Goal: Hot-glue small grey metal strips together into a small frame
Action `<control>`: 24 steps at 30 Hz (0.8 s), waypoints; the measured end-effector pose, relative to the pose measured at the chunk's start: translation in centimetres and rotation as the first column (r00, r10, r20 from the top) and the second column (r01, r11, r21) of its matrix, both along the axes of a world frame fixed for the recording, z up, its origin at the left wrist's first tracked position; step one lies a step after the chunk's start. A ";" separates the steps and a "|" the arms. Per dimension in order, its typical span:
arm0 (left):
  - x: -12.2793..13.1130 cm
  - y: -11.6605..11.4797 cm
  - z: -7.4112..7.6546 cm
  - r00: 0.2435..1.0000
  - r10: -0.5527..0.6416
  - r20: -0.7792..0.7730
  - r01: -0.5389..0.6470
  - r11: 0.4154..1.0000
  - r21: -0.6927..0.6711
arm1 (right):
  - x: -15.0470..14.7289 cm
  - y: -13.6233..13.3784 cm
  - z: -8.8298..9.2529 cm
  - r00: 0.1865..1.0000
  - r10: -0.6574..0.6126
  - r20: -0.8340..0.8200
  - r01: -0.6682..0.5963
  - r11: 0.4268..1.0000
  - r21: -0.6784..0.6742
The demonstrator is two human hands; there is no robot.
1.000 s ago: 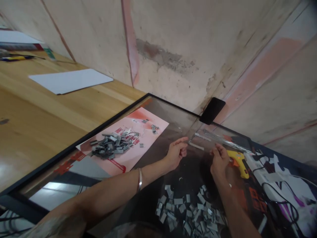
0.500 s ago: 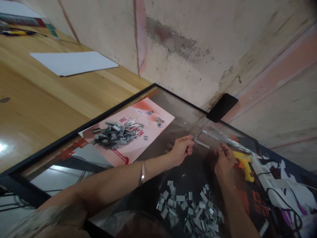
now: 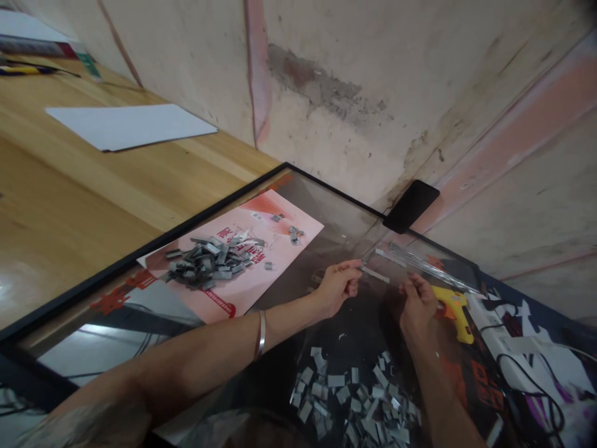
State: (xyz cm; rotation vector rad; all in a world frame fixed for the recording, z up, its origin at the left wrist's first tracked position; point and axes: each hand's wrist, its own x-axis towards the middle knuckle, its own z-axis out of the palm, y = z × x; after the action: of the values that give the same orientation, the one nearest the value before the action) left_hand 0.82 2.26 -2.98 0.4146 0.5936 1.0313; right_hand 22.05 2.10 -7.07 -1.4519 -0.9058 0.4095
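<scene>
My left hand (image 3: 339, 287) is held over the dark glass tabletop, thumb and forefinger pinched together. A tiny item seems to be at its fingertips, too small to name, close to a thin pale strip (image 3: 375, 274). My right hand (image 3: 418, 303) is also closed, fingertips pressed together; whatever it holds, if anything, is hidden. Just right of it lies a yellow glue gun (image 3: 461, 316). Nearer to me, between my forearms, small grey metallic-looking pieces (image 3: 368, 401) are scattered. More such pieces (image 3: 212, 260) are heaped on a pink printed sheet (image 3: 291, 233) to the left.
Clear thin sticks (image 3: 431, 269) lie beyond my right hand. A black phone-like slab (image 3: 411, 206) leans at the table's far edge by the wall. White power strip (image 3: 501, 351) and cables crowd the right side. White paper (image 3: 135, 126) rests on the wooden table (image 3: 56, 180).
The whole view has shifted slightly, with things appearing a little lower and further left. Both hands keep nearly the same pinched pose and place over the table.
</scene>
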 end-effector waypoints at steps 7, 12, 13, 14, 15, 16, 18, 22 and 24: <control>0.0 0.1 -0.1 0.998 0.049 0.029 -0.050 0.999 0.022 | -0.2 -0.1 0.3 1.000 0.020 -0.017 -0.020 1.000 0.017; 0.0 -0.1 0.1 0.998 0.029 0.060 -0.034 0.996 0.083 | -0.1 0.0 0.1 0.999 0.005 -0.039 -0.005 1.000 0.006; 0.0 -0.1 0.1 0.998 0.023 0.059 -0.028 0.996 0.085 | -0.1 0.0 0.1 0.999 0.002 -0.040 -0.002 1.000 0.005; 0.0 -0.2 0.1 0.998 0.020 0.057 -0.025 0.996 0.086 | -0.1 0.0 0.0 0.999 0.002 -0.036 -0.002 1.000 0.005; 0.0 -0.2 0.1 0.998 0.019 0.054 -0.023 0.996 0.087 | -0.1 0.0 0.0 1.000 0.003 -0.028 -0.003 1.000 0.005; 0.0 -0.2 0.1 0.999 0.019 0.051 -0.024 0.996 0.089 | 0.0 0.0 0.0 1.000 0.006 -0.018 -0.006 1.000 0.006; 0.0 -0.2 0.1 0.999 0.022 0.045 -0.026 0.996 0.090 | 0.1 0.0 -0.1 1.000 0.014 -0.003 -0.014 1.000 0.001; 0.0 -0.1 0.5 0.998 0.022 0.060 -0.029 0.992 0.121 | 0.1 -0.1 0.1 1.000 0.004 -0.014 -0.004 1.000 -0.013; 0.0 -0.1 0.5 0.998 0.028 0.054 -0.036 0.988 0.150 | 0.0 -0.1 0.1 1.000 0.001 -0.020 -0.001 1.000 -0.005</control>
State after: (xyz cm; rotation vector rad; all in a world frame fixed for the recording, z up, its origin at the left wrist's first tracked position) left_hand 0.81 2.16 -2.45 0.5110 0.4783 1.1187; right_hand 22.05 1.97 -6.95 -1.4500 -0.8898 0.4268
